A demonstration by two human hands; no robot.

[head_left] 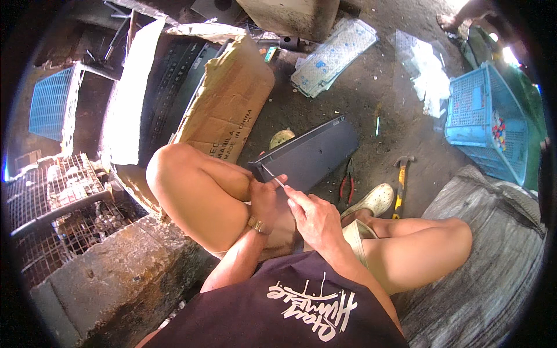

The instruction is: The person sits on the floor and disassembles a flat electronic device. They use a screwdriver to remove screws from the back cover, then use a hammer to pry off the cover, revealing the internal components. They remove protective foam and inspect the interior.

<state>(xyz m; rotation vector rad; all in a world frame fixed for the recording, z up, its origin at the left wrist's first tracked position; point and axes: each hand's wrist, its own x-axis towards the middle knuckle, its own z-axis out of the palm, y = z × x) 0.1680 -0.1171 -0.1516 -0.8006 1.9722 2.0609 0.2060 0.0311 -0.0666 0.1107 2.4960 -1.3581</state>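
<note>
A long dark grey casing (325,149) lies tilted in front of me between my knees. My right hand (318,220) is closed around a screwdriver (274,177) with a thin metal shaft, which reaches to the casing's left end. The screwdriver's handle is mostly hidden in the fingers. My left hand (266,196), slightly blurred and with a watch at the wrist, is curled against the casing's near left corner, close to the shaft. The screw or hole under the tip is too small to make out.
Red-handled pliers (347,184) and a hammer (400,184) lie right of the casing, near my clog (377,200). A cardboard box (229,98) with dark panels stands left. A blue crate (487,116) is at right, patterned sheets (335,57) at the back, a concrete block (116,278) near left.
</note>
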